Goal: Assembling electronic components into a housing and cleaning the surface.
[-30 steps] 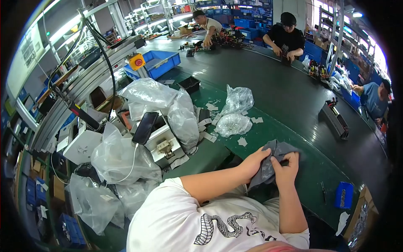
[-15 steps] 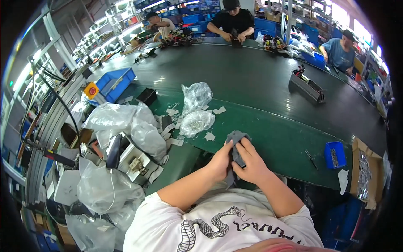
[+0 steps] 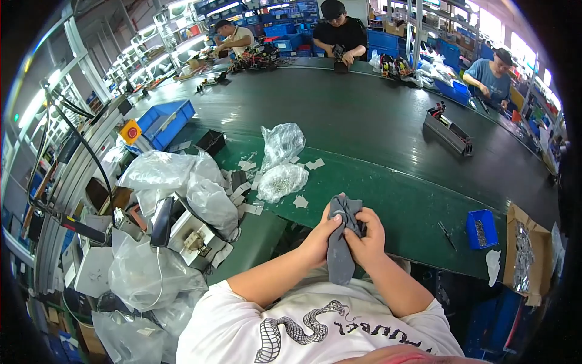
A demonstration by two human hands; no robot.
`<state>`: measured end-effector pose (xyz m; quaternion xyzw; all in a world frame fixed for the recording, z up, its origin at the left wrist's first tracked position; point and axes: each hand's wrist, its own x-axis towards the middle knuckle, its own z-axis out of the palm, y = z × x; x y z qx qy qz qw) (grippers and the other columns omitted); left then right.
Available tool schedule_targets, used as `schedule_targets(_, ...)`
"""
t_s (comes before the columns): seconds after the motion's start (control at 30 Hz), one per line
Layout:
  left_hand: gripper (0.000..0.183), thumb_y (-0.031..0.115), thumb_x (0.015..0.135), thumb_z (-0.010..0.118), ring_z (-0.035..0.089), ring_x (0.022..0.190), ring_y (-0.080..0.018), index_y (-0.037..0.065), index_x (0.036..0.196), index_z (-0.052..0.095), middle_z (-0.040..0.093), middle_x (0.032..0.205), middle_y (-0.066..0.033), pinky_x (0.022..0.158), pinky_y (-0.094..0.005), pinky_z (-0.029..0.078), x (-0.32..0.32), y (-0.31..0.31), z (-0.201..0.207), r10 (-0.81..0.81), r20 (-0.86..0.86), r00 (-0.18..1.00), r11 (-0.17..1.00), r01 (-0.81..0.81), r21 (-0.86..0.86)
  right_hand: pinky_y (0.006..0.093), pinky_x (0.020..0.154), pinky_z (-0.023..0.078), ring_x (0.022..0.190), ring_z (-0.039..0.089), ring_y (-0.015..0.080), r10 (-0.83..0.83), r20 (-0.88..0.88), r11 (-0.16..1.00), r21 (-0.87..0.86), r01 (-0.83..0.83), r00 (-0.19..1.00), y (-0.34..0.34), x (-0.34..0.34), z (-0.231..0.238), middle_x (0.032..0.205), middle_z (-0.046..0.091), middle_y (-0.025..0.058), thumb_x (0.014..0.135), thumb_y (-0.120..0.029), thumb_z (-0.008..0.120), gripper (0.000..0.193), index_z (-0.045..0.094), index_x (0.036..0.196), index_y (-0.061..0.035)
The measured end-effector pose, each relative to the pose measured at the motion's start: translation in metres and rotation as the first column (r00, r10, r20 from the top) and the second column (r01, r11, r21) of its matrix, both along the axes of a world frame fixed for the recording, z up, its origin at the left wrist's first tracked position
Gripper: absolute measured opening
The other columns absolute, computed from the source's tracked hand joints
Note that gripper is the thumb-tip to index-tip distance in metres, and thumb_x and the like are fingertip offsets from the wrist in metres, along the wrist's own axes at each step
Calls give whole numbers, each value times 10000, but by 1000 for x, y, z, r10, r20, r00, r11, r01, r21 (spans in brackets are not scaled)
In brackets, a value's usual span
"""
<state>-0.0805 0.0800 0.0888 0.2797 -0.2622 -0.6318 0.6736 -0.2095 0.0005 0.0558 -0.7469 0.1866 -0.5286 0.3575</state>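
Observation:
A crumpled dark grey cloth [image 3: 341, 262] is held up in front of my shirt, at the near edge of the green table. It is soft and bunched at the top, and one long flap hangs down; I cannot tell if it is a glove or a rag. My left hand [image 3: 320, 240] grips it from the left with the thumb pressed on its face. From the right, my right hand [image 3: 368, 240] pinches it, fingers curled round the upper folds and the thumb at the middle.
Left lie clear plastic bags [image 3: 209, 200], a phone [image 3: 162, 223] on a white cable and a blue bin [image 3: 167, 124]. Bagged small parts [image 3: 283, 182] sit ahead. Rightward are tweezers [image 3: 447, 235], a blue tray [image 3: 482, 229] and a carton [image 3: 526, 258]. A metal-cased unit [image 3: 447, 130] rests on the belt [image 3: 339, 100]; co-workers work beyond.
The cloth has turned and opened out, so a long flap now hangs below my hands. My hands have moved slightly apart and their fingers are more curled.

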Motion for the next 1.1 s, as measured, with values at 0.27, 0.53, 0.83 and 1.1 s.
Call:
schedule_targets(0.27,413,154,942,648,638,927,-203,123,1313,470,627,1100,-81,778,-360,552,23,-7,-4,249,143,958,960,-264,93,484,1020,367,1178,572,332,-111,-428,924,-378,-66,897,-14,-7,24,1175,662,103,759,-115,739,438,637,1183,-75)
schedule_targets(0.53,531,98,795,694,550,1096,-402,94,1299,526,541,1237,-235,949,-444,449,182,-23,36,265,804,-532,467,-659,-589,408,984,423,1063,618,279,-202,-507,976,-38,213,838,-71,-54,-39,1076,700,79,817,-170,726,236,709,1033,-75)
schedule_targets(0.83,816,450,859,672,141,1468,-512,143,1533,332,175,1611,-252,1157,-638,182,197,-35,14,-507,689,-518,493,-830,-262,412,932,473,1044,615,313,-215,-489,976,-148,162,846,-64,-58,-30,1049,685,106,813,-126,717,186,695,987,-62)
schedule_targets(1.1,567,271,842,716,365,1343,-438,83,1344,534,412,1449,-197,1081,-564,309,113,-17,-38,199,756,-623,852,-271,-448,420,877,507,1004,650,381,-717,-584,614,-270,742,381,-155,-218,69,1044,673,234,899,-117,590,189,673,1009,12)
